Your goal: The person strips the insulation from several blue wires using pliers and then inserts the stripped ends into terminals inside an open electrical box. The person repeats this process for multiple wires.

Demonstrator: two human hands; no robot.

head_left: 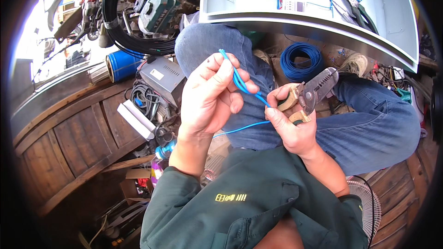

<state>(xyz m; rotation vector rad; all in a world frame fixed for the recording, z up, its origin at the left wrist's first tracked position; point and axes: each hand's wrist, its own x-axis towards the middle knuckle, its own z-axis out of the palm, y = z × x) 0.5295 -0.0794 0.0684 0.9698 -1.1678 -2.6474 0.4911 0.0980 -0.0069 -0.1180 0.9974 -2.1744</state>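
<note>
Cluttered workshop floor (69, 147): left hand (210, 94) pinches looped blue wire (237, 80); right hand (288, 122) grips wire strippers (314, 94), fingers closed.

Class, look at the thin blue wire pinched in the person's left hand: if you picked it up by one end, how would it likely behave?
The blue wire bends into a loop in the left hand and trails in a curve below, so it is probably floppy yet keeps some bend. It is thin, so likely light. Its smooth coating may slip through fingers; the right hand holds the strippers beside it.
</note>
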